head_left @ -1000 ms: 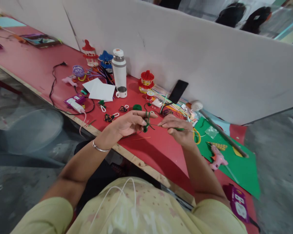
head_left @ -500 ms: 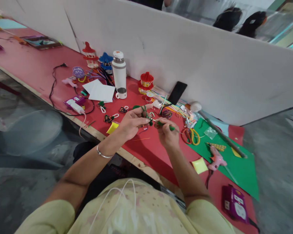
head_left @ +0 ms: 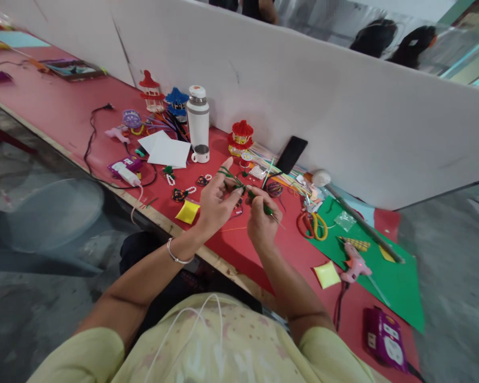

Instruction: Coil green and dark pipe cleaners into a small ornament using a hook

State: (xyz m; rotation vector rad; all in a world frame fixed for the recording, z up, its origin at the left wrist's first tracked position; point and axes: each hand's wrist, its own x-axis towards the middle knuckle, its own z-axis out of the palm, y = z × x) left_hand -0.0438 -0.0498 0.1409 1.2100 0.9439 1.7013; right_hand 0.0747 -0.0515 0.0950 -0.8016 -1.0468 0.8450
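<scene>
My left hand (head_left: 216, 206) is closed on green yarn (head_left: 230, 175), which runs over the raised index finger. Thumb and fingertips pinch a small dark green crocheted piece, mostly hidden by the fingers. My right hand (head_left: 262, 223) grips a crochet hook (head_left: 268, 210) with a green handle; its bare metal end sticks out toward the lower right, and its other end meets the yarn at my left fingertips. Just beyond my hands lie a multicoloured yarn ball (head_left: 274, 186) and a packet of white beads (head_left: 257, 171). Beaded yarn pieces (head_left: 179, 194) rest left of my left hand.
Right of my hands are scissors (head_left: 312, 225), a pink glue gun (head_left: 355, 263) on a green sheet (head_left: 407, 290) and a purple power strip (head_left: 385, 338). A white bottle (head_left: 198, 119), a phone (head_left: 291, 155) and a red lantern-like craft (head_left: 240, 136) stand along the partition (head_left: 323, 106).
My right hand has moved slightly left and down, with the hook tilted more steeply. My left index finger has lifted, stretching the green yarn. The view has shifted slightly.
</scene>
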